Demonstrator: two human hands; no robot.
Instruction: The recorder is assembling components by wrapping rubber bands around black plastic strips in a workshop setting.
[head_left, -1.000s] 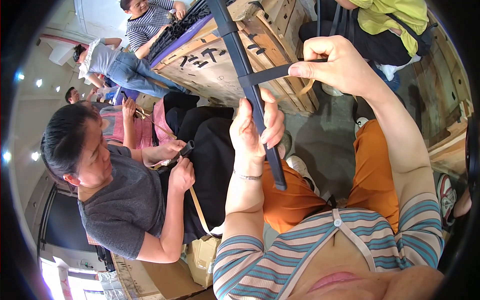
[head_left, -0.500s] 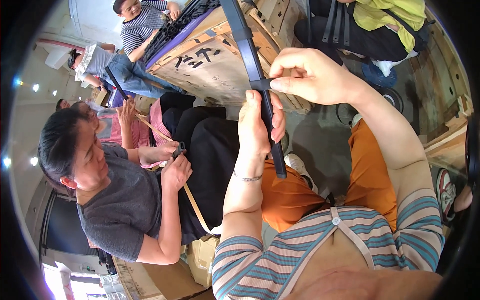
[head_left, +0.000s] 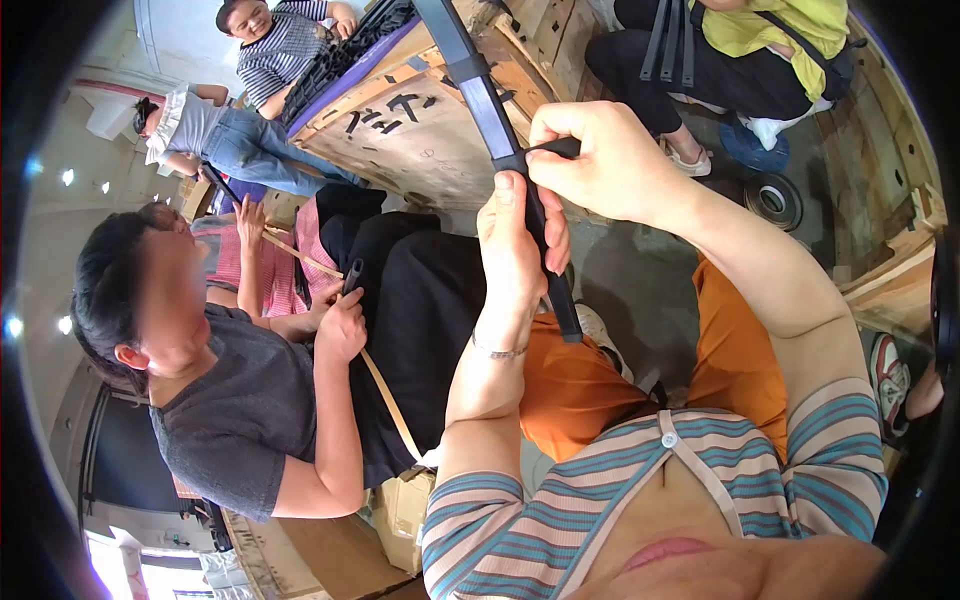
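Observation:
A long, flat black bar slants from the top edge of the view down toward my knees. Dark bands cross it, and its upper part has a glossy, bluish face. My left hand is wrapped round the lower part, with the thumb along the near face and the fingers on the far side. At the band just above that thumb, my right hand pinches a short black strip that sticks out sideways from the bar. The strip's material is not clear. Below my left hand, the bar's lower end hangs free.
A co-worker in a dark grey shirt sits close on my left, holding a black piece. Ahead stands a wooden crate with black strips heaped on top. At the upper right, a person in yellow sits near a metal ring.
The bar has shifted slightly up and left with my left hand. My right hand has turned, and the black strip now sticks out past its fingers.

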